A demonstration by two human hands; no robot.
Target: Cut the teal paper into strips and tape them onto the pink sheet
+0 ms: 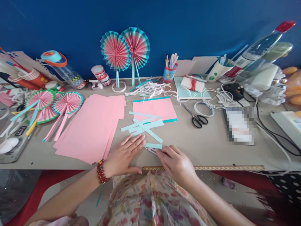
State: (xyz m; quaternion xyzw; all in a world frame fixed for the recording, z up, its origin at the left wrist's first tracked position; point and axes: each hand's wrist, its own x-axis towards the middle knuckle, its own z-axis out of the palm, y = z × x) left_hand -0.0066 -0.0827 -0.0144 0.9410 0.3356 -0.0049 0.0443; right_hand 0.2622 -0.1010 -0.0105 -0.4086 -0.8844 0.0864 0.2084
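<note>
My left hand (pixel 127 153) lies flat on the table with its fingers stretched out, a red bead bracelet on its wrist. Its fingertips touch or nearly touch the left end of a short light-blue paper strip (pixel 153 146). My right hand (pixel 177 161) has its fingers closed round the end of a small white craft knife (pixel 151 151), which lies just below that strip; much of its handle is hidden. Above my hands, several loose light-blue strips (pixel 148 130) cross each other, partly over a pink sheet (pixel 155 108) with teal edges.
A stack of pink paper (pixel 91 125) lies to the left, near finished paper fans (pixel 68 103). Black-handled scissors (pixel 197 120) and a tape roll (pixel 204 109) are on the right. Paper scraps (pixel 152 89), a pen cup (pixel 169 73) and two standing fans (pixel 116 51) line the back.
</note>
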